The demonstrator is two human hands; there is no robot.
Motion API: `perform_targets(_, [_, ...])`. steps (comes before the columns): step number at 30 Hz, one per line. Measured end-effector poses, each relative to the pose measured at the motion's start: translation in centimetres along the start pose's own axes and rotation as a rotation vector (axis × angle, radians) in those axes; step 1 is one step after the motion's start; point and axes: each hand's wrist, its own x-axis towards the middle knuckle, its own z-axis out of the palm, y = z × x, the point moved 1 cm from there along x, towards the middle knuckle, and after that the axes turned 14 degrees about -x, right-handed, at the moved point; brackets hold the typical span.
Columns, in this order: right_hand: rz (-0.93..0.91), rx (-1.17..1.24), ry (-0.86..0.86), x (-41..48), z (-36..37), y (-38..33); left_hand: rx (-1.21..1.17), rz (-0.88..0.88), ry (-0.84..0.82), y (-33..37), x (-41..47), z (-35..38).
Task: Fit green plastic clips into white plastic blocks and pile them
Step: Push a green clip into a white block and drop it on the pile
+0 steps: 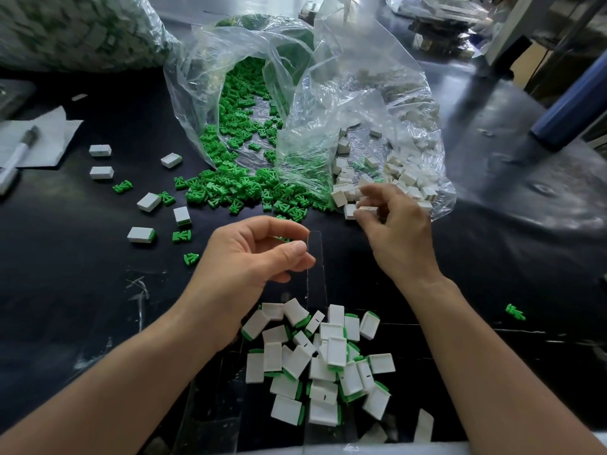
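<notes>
Step, as I judged it: fetching parts | right hand pinched a white block at the bag mouth | left hand curled, I couldn't tell if it held anything | green clips lay spilled nearby | next: press in a clip, drop it on the pile

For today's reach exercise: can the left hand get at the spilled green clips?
Probably yes: the left hand is close before the green clips, with nothing between; the right hand, pinching a white block, is aside.
</notes>
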Motion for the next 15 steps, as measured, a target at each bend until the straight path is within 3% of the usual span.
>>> perform_targets(6, [0.012,0.503,-0.226,-2.3,-0.2,-3.0,0.165,0.101,0.050,0.0,0.2,-0.2])
perform_targets(9, [-0.030,0.551,-0.324,-3.3,-0.1,-3.8,0.195,0.112,0.027,-0.1,0.1,-0.2])
perform_targets(15, [-0.005,0.616,-0.356,-3.6,-0.1,-4.1,0.355,0.224,0.013,-0.2,-0.1,-0.1])
